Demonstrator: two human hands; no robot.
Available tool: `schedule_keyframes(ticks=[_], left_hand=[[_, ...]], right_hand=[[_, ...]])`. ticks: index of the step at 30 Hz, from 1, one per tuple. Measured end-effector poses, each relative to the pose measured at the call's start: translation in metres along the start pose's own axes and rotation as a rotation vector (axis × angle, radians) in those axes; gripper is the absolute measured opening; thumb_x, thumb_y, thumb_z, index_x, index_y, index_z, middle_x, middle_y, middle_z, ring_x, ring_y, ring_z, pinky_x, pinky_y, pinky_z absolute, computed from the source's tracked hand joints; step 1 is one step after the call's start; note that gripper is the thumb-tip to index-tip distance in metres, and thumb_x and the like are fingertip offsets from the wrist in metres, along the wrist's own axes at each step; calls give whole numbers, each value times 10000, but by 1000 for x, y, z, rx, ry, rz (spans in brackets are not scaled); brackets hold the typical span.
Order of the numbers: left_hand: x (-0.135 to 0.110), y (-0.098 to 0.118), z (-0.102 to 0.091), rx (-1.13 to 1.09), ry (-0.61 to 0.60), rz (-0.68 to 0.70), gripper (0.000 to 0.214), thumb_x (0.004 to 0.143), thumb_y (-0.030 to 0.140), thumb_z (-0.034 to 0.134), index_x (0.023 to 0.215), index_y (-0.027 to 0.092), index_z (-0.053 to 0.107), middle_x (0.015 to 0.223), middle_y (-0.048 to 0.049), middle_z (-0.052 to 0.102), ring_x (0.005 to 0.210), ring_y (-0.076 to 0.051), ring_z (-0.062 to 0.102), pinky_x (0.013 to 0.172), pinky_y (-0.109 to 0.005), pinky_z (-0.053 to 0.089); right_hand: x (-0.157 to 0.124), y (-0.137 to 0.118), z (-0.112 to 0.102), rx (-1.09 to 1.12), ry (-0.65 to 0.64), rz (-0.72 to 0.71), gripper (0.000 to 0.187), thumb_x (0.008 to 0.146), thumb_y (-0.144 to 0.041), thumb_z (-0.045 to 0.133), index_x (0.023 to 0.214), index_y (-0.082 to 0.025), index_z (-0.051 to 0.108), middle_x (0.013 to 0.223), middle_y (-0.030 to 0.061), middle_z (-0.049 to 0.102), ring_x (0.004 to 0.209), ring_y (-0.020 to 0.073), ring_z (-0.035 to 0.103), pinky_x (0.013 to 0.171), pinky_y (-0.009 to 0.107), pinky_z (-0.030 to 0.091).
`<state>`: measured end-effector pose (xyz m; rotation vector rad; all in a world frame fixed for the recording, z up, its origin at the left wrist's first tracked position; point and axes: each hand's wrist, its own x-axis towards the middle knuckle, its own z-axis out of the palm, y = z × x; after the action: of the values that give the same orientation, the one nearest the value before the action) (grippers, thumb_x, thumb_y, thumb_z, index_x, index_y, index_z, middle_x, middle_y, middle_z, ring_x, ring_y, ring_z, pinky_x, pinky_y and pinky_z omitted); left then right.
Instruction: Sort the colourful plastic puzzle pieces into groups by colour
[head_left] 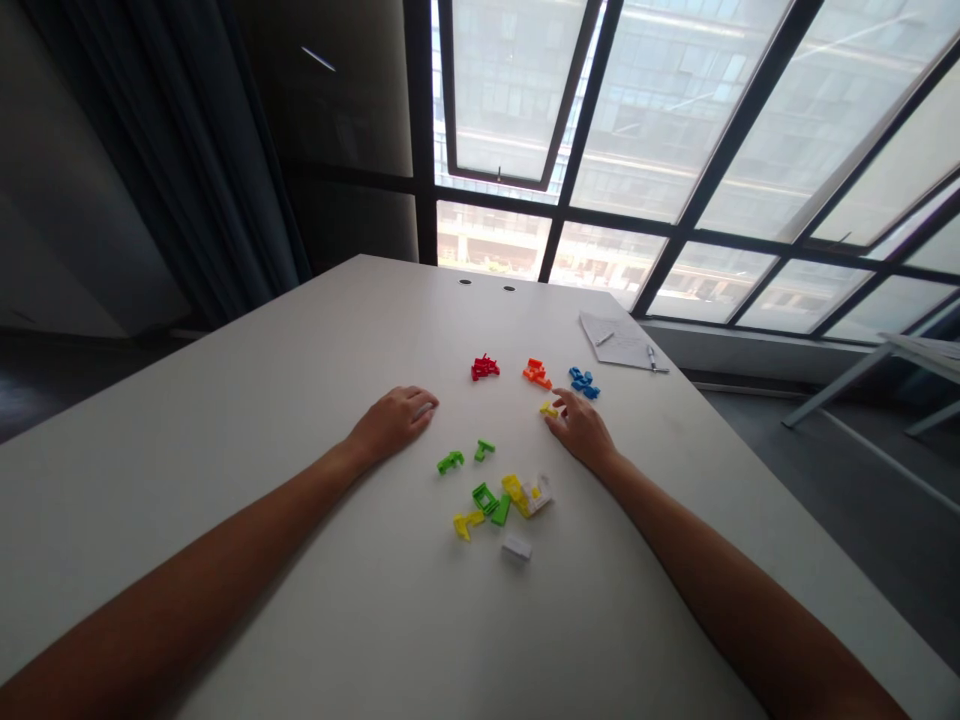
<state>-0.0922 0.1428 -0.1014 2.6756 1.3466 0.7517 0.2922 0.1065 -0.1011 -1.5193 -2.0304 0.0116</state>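
**Room:** a dim room with a dark floor-length curtain (187, 130) at the left and, ahead, tall glass panes in a black window frame (600, 205).

**Table:** a white rectangular table (225, 420) fills the lower view, with one corner toward the window.

**Left hand:** the left hand (392, 423) lies palm down on the tabletop, fingers curled, away from the coloured pieces. A pale patch shows under the fingertips, so whether it is closed on something cannot be told.

**Right hand:** the right hand (581, 431) rests with fingers spread and holds nothing visible, its fingertips just beside the small yellow plastic piece (549, 410); contact cannot be told.

**Paper:** a white paper sheet (611, 340) lies near the far edge, with a silver-capped pen (653, 359) along its side, apparently put aside, well apart from the pieces.

**Sorted pieces:** a red plastic cluster (485, 367), an orange plastic cluster (535, 373) and a blue plastic cluster (583, 382) sit in a row, seemingly grouped by colour.

**Mixed pieces:** green plastic pieces (451, 461) and a yellow L-shaped plastic piece (466, 522) lie loosely nearer the person.

**Container:** a small whitish translucent box (538, 494) sits among them, yellow showing inside; its contents are too small to tell. A white block (516, 549) lies just below.
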Motion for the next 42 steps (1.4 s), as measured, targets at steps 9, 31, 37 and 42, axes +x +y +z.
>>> schedule_keyframes(ticks=[9, 31, 37, 42], left_hand=[[0, -2, 1, 2, 4, 4, 320, 965, 353, 460, 1115, 229, 715, 1171, -80, 710, 1073, -257, 640, 1017, -411, 496], [0, -2, 1, -2, 1, 0, 328, 960, 352, 458, 1119, 222, 713, 1177, -84, 708, 1073, -265, 638, 1009, -430, 499], [-1, -1, 0, 6, -7, -4, 322, 965, 351, 459, 1127, 231, 709, 1189, -76, 706, 1075, -262, 636, 999, -417, 499], [0, -2, 1, 7, -9, 3, 317, 969, 344, 456, 1121, 225, 707, 1189, -76, 706, 1074, -259, 635, 1001, -411, 494]], right_hand=[[-3, -4, -1, -133, 5, -28, 185, 827, -120, 566, 982, -184, 642, 917, 89, 695, 876, 244, 603, 842, 354, 460], [5, -32, -35, 129, -310, -238, 218, 947, -228, 574, 1080, -193, 744, 1015, 95, 722, 856, 197, 654, 815, 329, 509], [-2, -88, -74, 283, -802, -407, 481, 874, -437, 731, 1343, -362, 650, 1278, 43, 670, 1120, 234, 632, 951, 341, 486], [-15, -102, -70, 139, -851, -404, 677, 713, -371, 877, 1347, -410, 645, 1289, 56, 640, 1143, 294, 604, 940, 380, 482]])
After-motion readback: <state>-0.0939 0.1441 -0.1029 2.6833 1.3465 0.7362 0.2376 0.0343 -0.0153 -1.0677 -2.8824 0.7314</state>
